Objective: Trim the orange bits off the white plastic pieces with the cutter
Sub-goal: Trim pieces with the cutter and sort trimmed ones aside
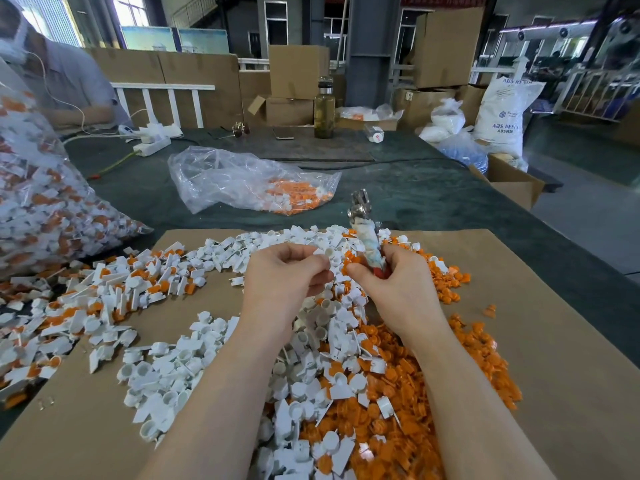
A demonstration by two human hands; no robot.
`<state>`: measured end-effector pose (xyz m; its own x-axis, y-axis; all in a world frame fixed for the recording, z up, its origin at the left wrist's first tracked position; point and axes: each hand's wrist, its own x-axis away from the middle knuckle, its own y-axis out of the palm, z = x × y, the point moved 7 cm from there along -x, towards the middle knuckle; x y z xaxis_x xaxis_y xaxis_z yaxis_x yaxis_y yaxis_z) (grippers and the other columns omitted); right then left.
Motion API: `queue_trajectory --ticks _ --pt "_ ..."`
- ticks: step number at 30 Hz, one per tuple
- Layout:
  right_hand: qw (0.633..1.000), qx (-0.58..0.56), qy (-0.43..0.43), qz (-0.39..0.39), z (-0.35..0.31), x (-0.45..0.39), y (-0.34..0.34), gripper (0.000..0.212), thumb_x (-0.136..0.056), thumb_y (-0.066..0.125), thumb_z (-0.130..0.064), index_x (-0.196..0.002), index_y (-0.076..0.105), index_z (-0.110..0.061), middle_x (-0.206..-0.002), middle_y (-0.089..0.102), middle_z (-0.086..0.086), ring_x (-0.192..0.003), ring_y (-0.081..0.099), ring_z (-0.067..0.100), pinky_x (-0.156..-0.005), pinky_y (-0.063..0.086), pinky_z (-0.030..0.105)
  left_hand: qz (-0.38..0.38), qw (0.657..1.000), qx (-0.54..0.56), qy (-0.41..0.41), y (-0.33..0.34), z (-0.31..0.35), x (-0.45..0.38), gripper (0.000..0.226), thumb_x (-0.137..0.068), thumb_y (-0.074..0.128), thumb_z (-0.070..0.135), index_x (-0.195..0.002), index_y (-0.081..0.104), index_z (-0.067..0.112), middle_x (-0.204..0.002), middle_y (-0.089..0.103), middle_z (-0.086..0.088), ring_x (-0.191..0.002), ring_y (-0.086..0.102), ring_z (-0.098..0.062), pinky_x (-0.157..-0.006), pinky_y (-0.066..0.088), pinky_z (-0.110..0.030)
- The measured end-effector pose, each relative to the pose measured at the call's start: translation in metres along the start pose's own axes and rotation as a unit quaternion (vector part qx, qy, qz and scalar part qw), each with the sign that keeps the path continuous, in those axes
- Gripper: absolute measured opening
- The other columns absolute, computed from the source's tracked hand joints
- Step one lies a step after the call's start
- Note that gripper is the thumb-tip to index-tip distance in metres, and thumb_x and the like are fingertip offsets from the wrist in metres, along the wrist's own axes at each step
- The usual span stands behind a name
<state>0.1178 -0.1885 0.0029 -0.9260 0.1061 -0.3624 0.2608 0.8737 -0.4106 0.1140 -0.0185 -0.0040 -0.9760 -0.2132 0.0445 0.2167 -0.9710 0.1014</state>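
Observation:
My left hand (287, 275) pinches a small white plastic piece (323, 252) above the cardboard sheet (540, 306). My right hand (398, 282) grips the cutter (365, 233) by its cloth-wrapped, red-tipped handles, and its metal jaws point up and away from me. My right thumb reaches toward the piece in my left hand. Untrimmed white-and-orange pieces (114, 289) lie heaped to the left. Trimmed white pieces (173, 368) are piled in front of me. Cut orange bits (415, 393) are heaped under and right of my right forearm.
A big clear bag of untrimmed pieces (41, 202) stands at the left. A slack plastic bag holding orange bits (252, 183) lies on the green table beyond the cardboard. A bottle (324, 109), a power strip (152, 145) and boxes are farther back. Another person sits at far left.

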Motion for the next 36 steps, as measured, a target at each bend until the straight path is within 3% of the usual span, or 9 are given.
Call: queue_trajectory --ticks 3,9,13,17,19,22,30,33,36 --pt "1.000 -0.009 0.003 -0.006 0.001 0.000 0.000 0.022 -0.083 0.075 -0.025 -0.070 0.057 -0.022 -0.054 0.052 -0.015 -0.051 0.047 0.000 -0.049 0.035 0.015 -0.005 1.000 -0.009 -0.003 0.002 -0.001 0.000 0.008 -0.084 0.073 0.001 -0.081 0.069 0.007 -0.067 0.074 -0.006 -0.062 0.073 -0.017 -0.056 0.057 -0.022" --pt "0.998 -0.057 -0.004 -0.010 -0.001 0.002 -0.001 0.017 -0.085 0.072 -0.021 -0.073 0.061 -0.024 -0.055 0.055 -0.023 -0.052 0.049 -0.003 -0.049 0.038 0.014 0.000 1.000 -0.030 0.010 0.002 0.000 0.001 0.009 -0.081 0.077 0.003 -0.081 0.070 0.009 -0.068 0.074 -0.006 -0.064 0.074 -0.017 -0.056 0.057 -0.020" --pt "0.998 -0.059 0.007 -0.003 -0.001 0.002 -0.002 0.012 -0.086 0.072 -0.025 -0.077 0.065 -0.020 -0.064 0.063 -0.009 -0.060 0.056 0.008 -0.055 0.048 0.028 0.009 0.996 -0.073 0.042 0.003 0.006 0.001 0.011 -0.080 0.079 0.008 -0.078 0.071 0.016 -0.064 0.073 0.001 -0.062 0.073 -0.011 -0.062 0.058 -0.022" --pt "1.000 0.008 -0.002 -0.018 -0.003 0.002 0.002 0.025 -0.085 0.072 -0.027 -0.066 0.055 -0.029 -0.055 0.057 -0.023 -0.052 0.051 -0.001 -0.046 0.037 0.015 0.012 0.985 -0.146 0.091 0.006 0.012 0.004 0.014 -0.080 0.080 0.019 -0.071 0.072 0.027 -0.064 0.073 0.009 -0.066 0.072 -0.008 -0.069 0.058 -0.026" --pt "0.999 0.034 0.002 -0.012 -0.003 0.002 0.002 0.029 -0.084 0.071 -0.028 -0.063 0.052 -0.028 -0.053 0.055 -0.024 -0.050 0.050 -0.002 -0.045 0.035 0.015 0.009 0.977 -0.178 0.118 0.008 0.016 0.007 0.014 -0.081 0.079 0.022 -0.071 0.073 0.029 -0.065 0.072 0.012 -0.066 0.070 -0.005 -0.066 0.056 -0.021" --pt "0.999 0.032 0.009 0.005 -0.001 0.001 0.000 0.027 -0.084 0.071 -0.028 -0.063 0.054 -0.025 -0.051 0.054 -0.012 -0.048 0.048 0.001 -0.047 0.032 0.016 0.005 0.965 -0.213 0.154 0.010 0.022 0.009 0.012 -0.082 0.078 0.023 -0.072 0.075 0.030 -0.065 0.071 0.017 -0.064 0.066 0.002 -0.058 0.048 -0.007" --pt "0.992 0.120 -0.015 0.019 -0.008 0.002 -0.001 0.032 -0.082 0.071 -0.026 -0.060 0.047 -0.025 -0.055 0.049 -0.009 -0.049 0.043 0.007 -0.047 0.027 0.019 -0.031 0.939 -0.279 0.201 0.018 0.028 0.016 0.034 -0.080 0.077 0.012 -0.066 0.067 0.041 -0.065 0.067 0.027 -0.065 0.063 0.008 -0.057 0.045 -0.003" --pt "0.993 0.114 -0.017 0.013 -0.009 0.002 0.000 0.031 -0.083 0.071 -0.026 -0.061 0.048 -0.025 -0.055 0.049 -0.009 -0.050 0.043 0.007 -0.048 0.028 0.020 -0.030 0.941 -0.276 0.194 0.017 0.027 0.015 0.028 -0.079 0.077 0.012 -0.068 0.070 0.037 -0.065 0.068 0.025 -0.064 0.062 0.009 -0.056 0.044 -0.003" --pt "0.999 0.037 0.003 -0.010 -0.006 0.001 0.001 0.024 -0.085 0.071 -0.026 -0.066 0.057 -0.021 -0.052 0.051 -0.011 -0.048 0.043 0.005 -0.049 0.032 0.020 -0.015 0.961 -0.222 0.164 0.012 0.024 0.011 0.013 -0.080 0.078 0.015 -0.075 0.077 0.027 -0.066 0.071 0.018 -0.062 0.065 0.004 -0.055 0.046 -0.007"
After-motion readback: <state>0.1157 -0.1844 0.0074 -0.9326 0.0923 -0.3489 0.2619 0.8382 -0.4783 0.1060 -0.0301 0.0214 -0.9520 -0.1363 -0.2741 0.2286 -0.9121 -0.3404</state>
